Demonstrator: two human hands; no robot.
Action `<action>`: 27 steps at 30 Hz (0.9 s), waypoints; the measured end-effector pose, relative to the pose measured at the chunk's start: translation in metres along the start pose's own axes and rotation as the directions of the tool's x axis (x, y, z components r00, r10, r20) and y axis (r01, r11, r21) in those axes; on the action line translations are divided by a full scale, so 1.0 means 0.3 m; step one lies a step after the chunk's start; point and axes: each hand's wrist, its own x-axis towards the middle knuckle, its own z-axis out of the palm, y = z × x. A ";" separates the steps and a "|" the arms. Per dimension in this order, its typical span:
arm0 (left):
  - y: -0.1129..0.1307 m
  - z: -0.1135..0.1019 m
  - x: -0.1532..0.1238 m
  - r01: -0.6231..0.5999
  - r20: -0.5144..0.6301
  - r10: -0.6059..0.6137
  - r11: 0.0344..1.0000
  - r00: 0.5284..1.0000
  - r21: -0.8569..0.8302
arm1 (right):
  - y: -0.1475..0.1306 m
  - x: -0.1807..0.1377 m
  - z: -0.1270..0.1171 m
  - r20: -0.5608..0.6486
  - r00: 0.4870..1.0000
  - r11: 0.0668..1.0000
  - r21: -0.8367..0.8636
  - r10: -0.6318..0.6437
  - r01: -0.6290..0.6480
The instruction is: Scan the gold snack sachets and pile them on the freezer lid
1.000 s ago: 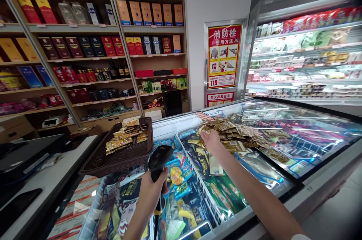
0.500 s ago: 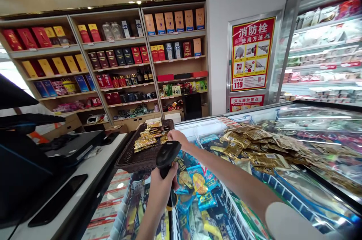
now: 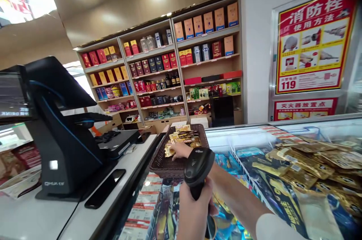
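My left hand (image 3: 195, 203) is wrapped round the grip of a black handheld barcode scanner (image 3: 199, 166), held upright in front of me. My right hand (image 3: 181, 150) reaches past behind the scanner into a brown woven basket (image 3: 164, 168). Its fingers are bent and closed at a small gold packet (image 3: 169, 151) near the left side of the pile. Several other gold packets (image 3: 185, 134) lie heaped in the basket. The scanner's head covers part of my right wrist.
Below lies a glass-topped freezer with blue snack packs (image 3: 226, 162) in white wire baskets. More gold packets (image 3: 319, 157) are piled at right. On the left counter stand a black register terminal (image 3: 65, 130) and a phone (image 3: 105, 189). Shelves of boxes (image 3: 152, 62) line the back wall.
My view has swung left, bringing the register terminal further into sight. My right hand has moved from the basket's right edge to the left side of the packet pile. The scanner stays in my left hand.
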 end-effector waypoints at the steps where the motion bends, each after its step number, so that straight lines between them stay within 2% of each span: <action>1: 0.004 0.003 -0.006 -0.004 0.013 0.004 1.000 1.000 0.003 | 0.010 -0.006 0.006 0.028 1.000 1.000 -0.002 0.010 -0.010; 4: 0.015 0.009 -0.011 -0.022 0.094 0.019 0.999 0.995 0.041 | 0.009 -0.022 0.008 0.068 0.998 0.998 -0.065 0.011 -0.007; 7: 0.010 0.016 0.003 -0.055 0.133 0.045 0.996 0.990 0.073 | -0.037 -0.039 -0.025 0.053 0.996 0.978 -0.197 -0.065 0.075; 10: -0.006 0.026 0.020 -0.070 0.121 0.059 0.994 0.991 0.088 | -0.095 -0.075 -0.122 0.009 0.976 0.877 -0.437 -0.219 0.201; 12: -0.012 0.033 0.024 -0.081 0.134 0.070 0.993 0.988 0.082 | -0.128 -0.116 -0.225 -0.083 0.955 0.811 -0.552 -0.285 0.194; 13: -0.013 0.036 0.024 -0.095 0.141 0.083 0.992 0.987 0.082 | -0.142 -0.142 -0.283 -0.157 0.942 0.806 -0.570 -0.296 0.158; 15: -0.017 0.041 0.025 -0.112 0.141 0.097 0.988 0.985 0.104 | -0.167 -0.207 -0.405 -0.333 0.912 0.869 -0.492 -0.238 0.047; 17: -0.025 0.043 0.030 -0.125 0.133 0.112 0.987 0.985 0.098 | -0.189 -0.288 -0.518 -0.483 0.868 0.959 -0.280 -0.111 -0.033; 19: -0.034 0.047 0.034 -0.114 0.174 0.095 0.988 0.980 0.103 | -0.205 -0.385 -0.608 -0.551 0.834 0.997 -0.057 0.004 -0.042; 21: -0.038 0.052 0.029 -0.109 0.203 0.087 0.989 0.975 0.099 | -0.207 -0.494 -0.671 -0.563 0.824 0.997 0.077 0.064 -0.025; 23: -0.037 0.059 0.017 -0.112 0.211 0.087 0.988 0.974 0.108 | -0.184 -0.601 -0.710 -0.537 0.835 0.988 0.148 0.125 -0.053; 27: -0.038 0.077 -0.009 -0.150 0.220 0.107 0.971 0.969 0.186 | -0.075 -0.751 -0.742 -0.441 0.861 0.942 0.314 0.252 -0.114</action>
